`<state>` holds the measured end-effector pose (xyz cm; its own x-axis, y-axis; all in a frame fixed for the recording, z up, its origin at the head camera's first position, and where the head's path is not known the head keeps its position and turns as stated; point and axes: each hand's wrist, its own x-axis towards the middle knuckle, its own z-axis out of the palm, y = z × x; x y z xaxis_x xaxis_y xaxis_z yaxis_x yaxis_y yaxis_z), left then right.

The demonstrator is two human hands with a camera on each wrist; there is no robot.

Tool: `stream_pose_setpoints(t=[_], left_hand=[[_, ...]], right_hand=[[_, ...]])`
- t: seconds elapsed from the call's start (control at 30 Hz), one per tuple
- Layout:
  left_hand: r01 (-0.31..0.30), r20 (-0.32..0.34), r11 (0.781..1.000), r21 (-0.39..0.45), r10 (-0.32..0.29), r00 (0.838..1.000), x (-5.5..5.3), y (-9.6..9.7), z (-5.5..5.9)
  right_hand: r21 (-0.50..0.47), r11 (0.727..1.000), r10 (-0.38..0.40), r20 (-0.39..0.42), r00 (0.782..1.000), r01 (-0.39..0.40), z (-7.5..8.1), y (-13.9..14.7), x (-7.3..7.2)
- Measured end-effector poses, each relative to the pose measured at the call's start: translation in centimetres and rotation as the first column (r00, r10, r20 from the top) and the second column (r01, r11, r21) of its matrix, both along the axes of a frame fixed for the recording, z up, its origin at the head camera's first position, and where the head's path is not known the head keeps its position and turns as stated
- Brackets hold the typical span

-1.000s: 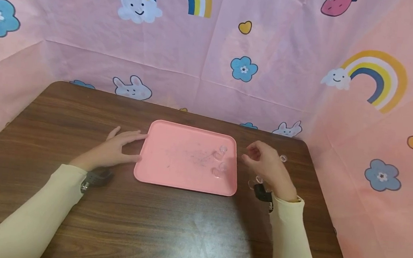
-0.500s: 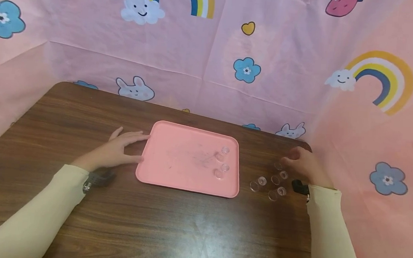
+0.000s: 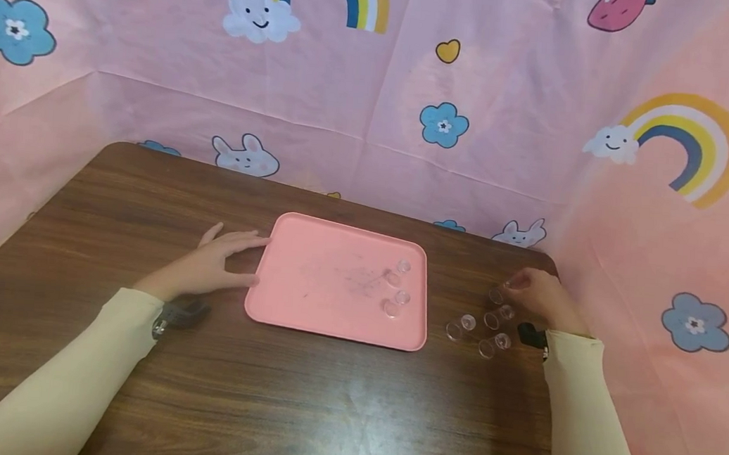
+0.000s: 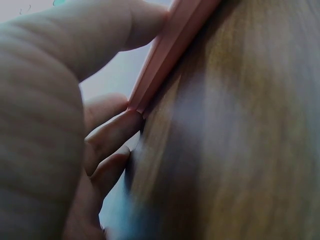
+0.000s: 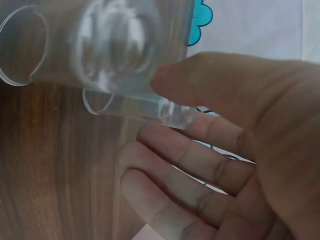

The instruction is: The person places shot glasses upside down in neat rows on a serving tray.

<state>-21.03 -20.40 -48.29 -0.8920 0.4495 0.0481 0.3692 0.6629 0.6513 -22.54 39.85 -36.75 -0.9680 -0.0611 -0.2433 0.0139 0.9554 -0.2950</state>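
Note:
A pink tray (image 3: 314, 315) lies on the brown table. My left hand (image 3: 206, 266) rests at its left edge with outstretched fingers; in the left wrist view the thumb and fingertips touch the tray's rim (image 4: 162, 55). Two clear shot glasses (image 3: 392, 308) stand upside down on the tray's right side. Right of the tray my right hand (image 3: 538, 292) pinches the base of the farthest shot glass (image 3: 496, 294) between thumb and forefinger, the other fingers loosely curled. The right wrist view has this shot glass (image 5: 176, 115) low, its rim at the table.
Between tray and right hand stand 3 more upside-down shot glasses (image 3: 459, 327), close to the pinched one. A patterned pink cloth (image 3: 373, 108) hangs around the table's back and right sides. Dark wood table (image 3: 301, 406) spreads in front of the tray.
My right hand has moved right, from beside the tray to the farthest shot glass, where its fingers have closed in. The left hand keeps its place at the tray.

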Motion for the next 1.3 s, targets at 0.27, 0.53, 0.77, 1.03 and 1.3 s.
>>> stream_pose_setpoints(t=[0.27,0.53,0.77,1.03,1.3], left_hand=[[0.009,0.010,1.000,0.006,-0.009,1.000,-0.1,0.1,0.0],[-0.003,0.015,1.000,0.003,0.003,1.000,-0.1,0.0,0.1],[-0.014,0.011,1.000,-0.002,0.014,1.000,-0.1,-0.2,0.0],[-0.008,0.024,1.000,-0.011,0.009,1.000,0.1,-0.2,0.1],[-0.003,0.017,1.000,-0.006,0.003,1.000,0.0,0.0,0.1]], right_hand=[[-0.010,1.000,0.003,-0.023,1.000,-0.003,-0.5,0.4,-0.1],[-0.039,0.999,0.023,-0.178,0.984,-0.030,0.3,0.0,0.4],[-0.098,0.994,0.025,-0.300,0.954,-0.057,2.3,-3.4,2.0],[-0.270,0.961,-0.049,-0.390,0.920,-0.063,1.3,-7.9,3.1],[-0.383,0.920,-0.118,-0.482,0.868,-0.088,0.2,-11.4,3.4]])
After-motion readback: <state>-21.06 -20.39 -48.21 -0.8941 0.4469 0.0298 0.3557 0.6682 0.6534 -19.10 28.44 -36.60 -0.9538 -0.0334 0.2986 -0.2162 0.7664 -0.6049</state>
